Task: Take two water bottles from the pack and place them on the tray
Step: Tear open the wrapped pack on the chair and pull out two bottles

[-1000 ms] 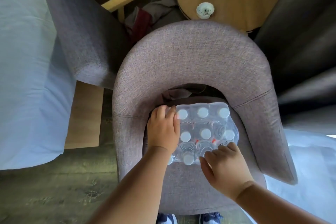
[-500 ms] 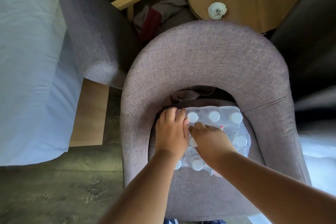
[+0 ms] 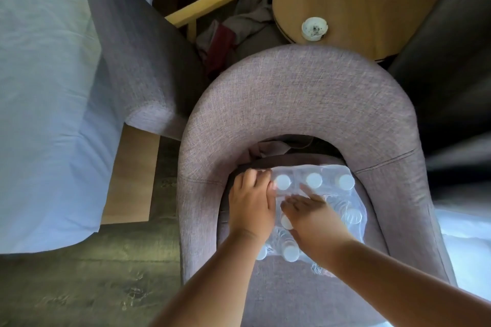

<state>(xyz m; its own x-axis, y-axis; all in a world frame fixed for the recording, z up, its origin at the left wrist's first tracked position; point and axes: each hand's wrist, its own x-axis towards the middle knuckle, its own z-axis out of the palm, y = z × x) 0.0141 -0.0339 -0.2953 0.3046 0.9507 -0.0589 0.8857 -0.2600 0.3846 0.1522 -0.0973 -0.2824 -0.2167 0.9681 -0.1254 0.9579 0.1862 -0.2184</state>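
So the job has barely begun — no bottle is out yet, and no tray shows anywhere in view. The pack (image 3: 316,204) of water bottles, wrapped in clear film, sits on the seat of the grey upholstered chair (image 3: 297,103), its white caps showing in rows. The left hand (image 3: 251,204) lies on the pack's left edge, fingers together and curled over the far corner, seemingly steadying it. The right hand (image 3: 312,216) lies flat across the middle with fingers extended; whether it pinches the film I cannot tell. Both bottles remain to be freed and carried. Compared with half a second ago, the right hand has flattened and stretched forward over the caps — the left has hardly shifted.
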